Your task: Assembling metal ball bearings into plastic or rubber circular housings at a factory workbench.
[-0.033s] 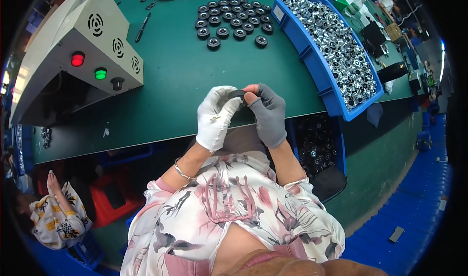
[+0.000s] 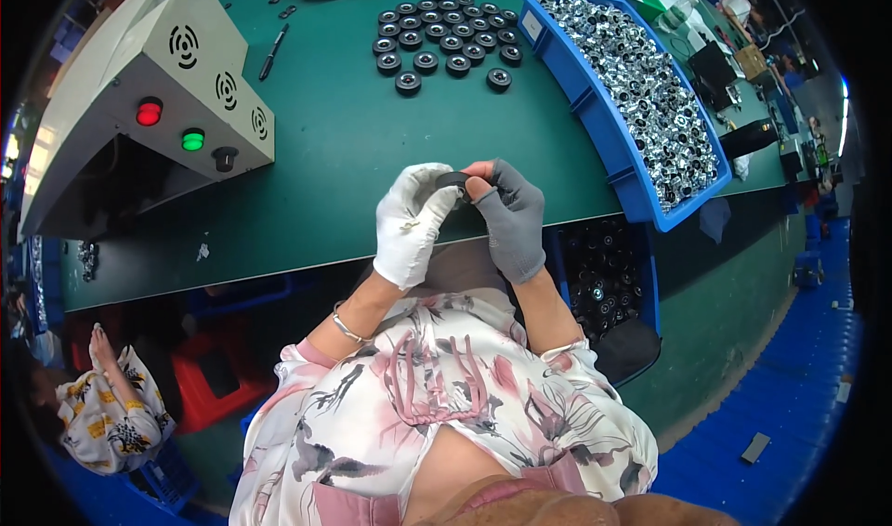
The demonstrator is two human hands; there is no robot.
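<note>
Near the front edge of the green table, both my hands are closed on one small black wheel (image 2: 452, 180). My left hand (image 2: 409, 224), in a white glove, grips its left side. My right hand (image 2: 514, 217) wears a grey glove with bare thumb and fingertips, and these pinch the wheel's right side. The fingers hide much of the wheel. Beyond my hands, several similar black wheels with metal centres (image 2: 457, 65) lie in loose rows on the table (image 2: 334, 154).
To the right stands a blue bin (image 2: 609, 159) of shiny metal parts (image 2: 641, 89). A beige machine (image 2: 139, 89) with red and green buttons is at left, near a pen (image 2: 273, 54). Below the table edge sits a crate of black wheels (image 2: 604, 280). Another person (image 2: 111, 410) sits lower left.
</note>
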